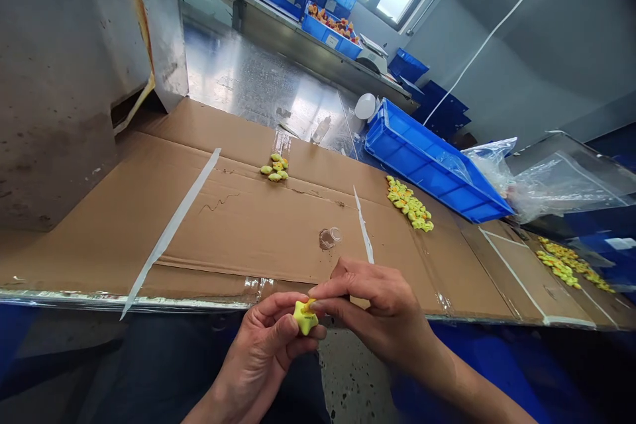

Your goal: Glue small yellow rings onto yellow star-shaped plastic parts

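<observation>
My left hand (265, 344) pinches a small yellow star-shaped toy piece (305, 318) between thumb and fingers, just below the table's front edge. My right hand (375, 305) is closed too, its fingertips pressed on the top of the same piece. On the cardboard sheet (233, 212) that covers the table lie a small heap of yellow-green pieces (275, 168) at the middle back, a longer heap (410, 204) to the right, and another spread of pieces (571, 264) at the far right. A tiny clear cap (329, 236) sits just beyond my hands.
A blue plastic crate (432, 162) stands at the back right beside clear plastic bags (546, 179). A grey metal machine housing (64, 73) fills the left side. More blue bins (330, 36) with orange items line a far bench under a window.
</observation>
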`<state>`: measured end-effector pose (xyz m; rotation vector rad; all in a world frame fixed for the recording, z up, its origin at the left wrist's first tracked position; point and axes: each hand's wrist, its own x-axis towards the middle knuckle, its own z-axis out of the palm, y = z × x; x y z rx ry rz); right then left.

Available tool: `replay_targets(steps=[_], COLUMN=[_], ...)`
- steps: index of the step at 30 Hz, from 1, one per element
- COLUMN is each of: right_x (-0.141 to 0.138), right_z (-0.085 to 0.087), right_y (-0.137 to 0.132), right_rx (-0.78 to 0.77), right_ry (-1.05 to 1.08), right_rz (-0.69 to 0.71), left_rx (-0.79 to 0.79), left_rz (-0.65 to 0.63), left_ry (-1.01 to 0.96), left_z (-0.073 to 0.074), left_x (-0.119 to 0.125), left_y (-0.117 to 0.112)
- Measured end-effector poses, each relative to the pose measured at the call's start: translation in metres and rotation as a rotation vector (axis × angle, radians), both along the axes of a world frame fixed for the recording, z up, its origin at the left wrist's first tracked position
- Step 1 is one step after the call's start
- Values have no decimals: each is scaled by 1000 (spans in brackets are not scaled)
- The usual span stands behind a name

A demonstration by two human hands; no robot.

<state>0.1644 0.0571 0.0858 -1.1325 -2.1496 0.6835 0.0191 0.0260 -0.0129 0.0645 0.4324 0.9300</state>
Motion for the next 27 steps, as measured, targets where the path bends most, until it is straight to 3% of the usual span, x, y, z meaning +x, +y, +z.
replay_targets(steps=[27], right_x=[4], right_z=[-3], right_y=[-7], right_rx=[-41], right_ry=[-117], right_rz=[80], left_rx=[125], left_rz=[49], left_ry=[99], left_z=[3], left_x=[-1], left_y=[-5])
